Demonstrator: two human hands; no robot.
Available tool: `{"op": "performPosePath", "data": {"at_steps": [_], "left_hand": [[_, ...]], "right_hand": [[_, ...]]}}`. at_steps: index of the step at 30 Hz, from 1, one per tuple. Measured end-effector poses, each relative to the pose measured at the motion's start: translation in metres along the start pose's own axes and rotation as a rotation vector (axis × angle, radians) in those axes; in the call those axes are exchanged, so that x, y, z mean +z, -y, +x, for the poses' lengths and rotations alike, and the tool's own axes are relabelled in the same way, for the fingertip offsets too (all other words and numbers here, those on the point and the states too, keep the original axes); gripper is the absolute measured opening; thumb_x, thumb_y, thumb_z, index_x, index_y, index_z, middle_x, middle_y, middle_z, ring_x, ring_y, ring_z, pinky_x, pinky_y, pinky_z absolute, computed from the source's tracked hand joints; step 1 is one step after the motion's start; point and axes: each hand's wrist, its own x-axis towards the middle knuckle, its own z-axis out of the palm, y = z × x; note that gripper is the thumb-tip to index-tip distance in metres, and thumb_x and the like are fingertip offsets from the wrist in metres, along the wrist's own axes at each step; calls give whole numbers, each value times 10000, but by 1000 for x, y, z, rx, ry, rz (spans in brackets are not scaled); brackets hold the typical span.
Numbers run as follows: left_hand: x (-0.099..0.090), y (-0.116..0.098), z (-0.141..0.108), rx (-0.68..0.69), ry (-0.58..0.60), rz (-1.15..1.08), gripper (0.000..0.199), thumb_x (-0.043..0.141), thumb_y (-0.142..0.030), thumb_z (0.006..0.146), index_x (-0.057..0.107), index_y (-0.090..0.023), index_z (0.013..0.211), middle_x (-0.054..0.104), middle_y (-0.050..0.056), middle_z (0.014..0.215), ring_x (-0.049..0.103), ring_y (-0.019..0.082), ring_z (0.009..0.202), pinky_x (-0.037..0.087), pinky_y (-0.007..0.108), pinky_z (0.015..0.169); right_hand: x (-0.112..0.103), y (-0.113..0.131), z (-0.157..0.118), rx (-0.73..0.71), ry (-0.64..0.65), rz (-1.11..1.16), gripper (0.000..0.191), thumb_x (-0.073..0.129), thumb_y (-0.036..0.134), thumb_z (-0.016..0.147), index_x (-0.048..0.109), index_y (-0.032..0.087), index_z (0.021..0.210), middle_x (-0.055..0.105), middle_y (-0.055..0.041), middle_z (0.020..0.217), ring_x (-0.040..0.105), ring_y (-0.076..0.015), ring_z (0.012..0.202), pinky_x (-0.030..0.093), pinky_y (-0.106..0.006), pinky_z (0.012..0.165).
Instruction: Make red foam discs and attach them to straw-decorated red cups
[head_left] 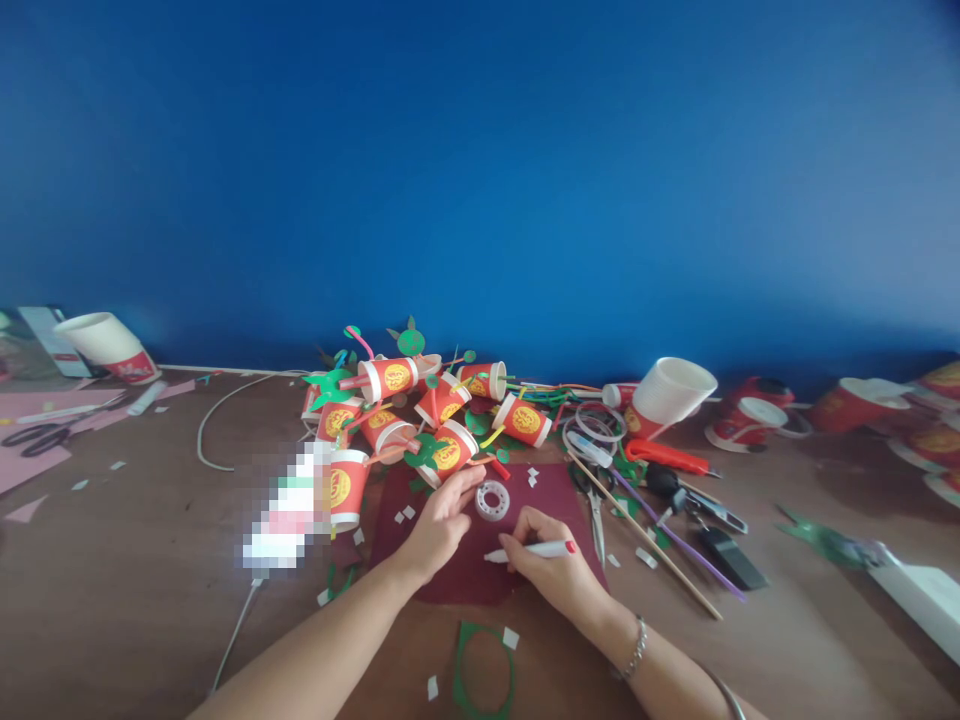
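My right hand [555,570] pinches a white marker with a red end [546,549], its tip pointing left over a dark red sheet of paper [480,580]. My left hand [444,515] rests on the left part of that sheet, open, with its fingers stretched out. Just right of those fingers lies a clear ring-shaped roll [481,497], apparently a tape roll. Whether the fingertips touch it, I cannot tell. Small white paper scraps [532,478] are scattered on the sheet.
Red and white paper cups [396,378] with green paper shapes are heaped behind the sheet. Black scissors [597,515], a wooden stick [645,535], a purple pipe cleaner [675,545] and a cup stack [667,395] are on the right. A green paper frame [459,665] lies in front.
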Motion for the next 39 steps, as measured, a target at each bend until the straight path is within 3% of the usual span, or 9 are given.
{"op": "performPosePath", "data": {"at_steps": [16, 39], "left_hand": [[-2, 3, 0, -21, -11, -30, 682, 451, -9, 534, 574, -184, 1182, 529, 81, 1343, 381, 274, 1315, 216, 450, 1132], [-2, 4, 0, -19, -19, -15, 681, 452, 11, 565, 563, -194, 1205, 534, 74, 1337, 382, 272, 1313, 196, 460, 1136]], "right_hand": [[-2, -5, 2, -16, -32, -108, 236, 517, 192, 722, 367, 215, 542, 481, 53, 449, 451, -93, 434, 328, -198, 435], [-4, 1, -2, 22, 80, -83, 235, 493, 177, 668, 325, 212, 508, 444, 66, 399, 414, -62, 350, 251, -156, 358]]}}
